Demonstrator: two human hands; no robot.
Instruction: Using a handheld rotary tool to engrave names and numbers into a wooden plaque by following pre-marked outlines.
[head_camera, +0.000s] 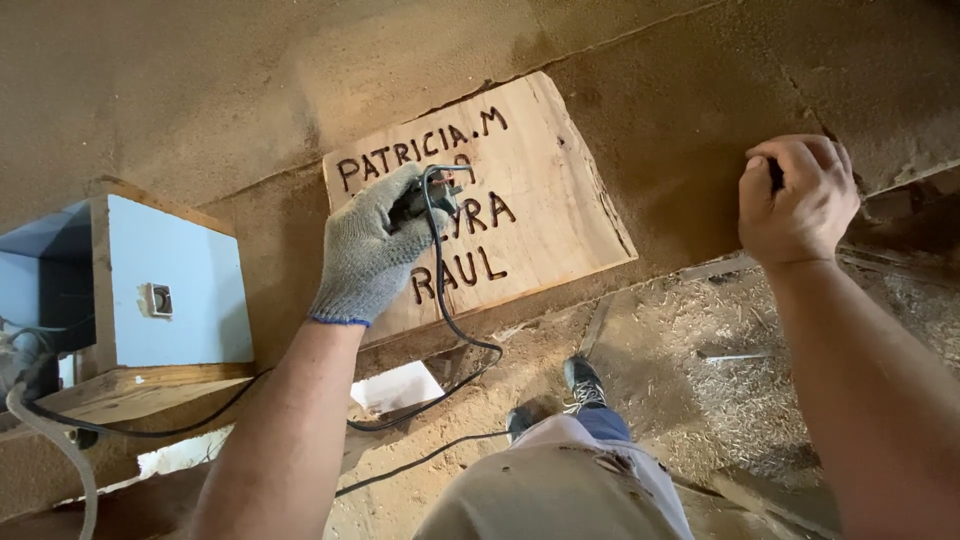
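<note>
The gloved left hand (375, 245) grips a corded tool (425, 200), tip on the wooden board (560, 210) for lettering. The bare right hand (800, 195), closed around a small dark object, braces on the bench (200, 90).

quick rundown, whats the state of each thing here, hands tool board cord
left hand: gloved, closed round the corded tool
corded tool: held, tip on the board
wooden board: flat on the bench, dark letters cut in
right hand: bare, fisted round something small and dark
cord: slack, looping down
</note>
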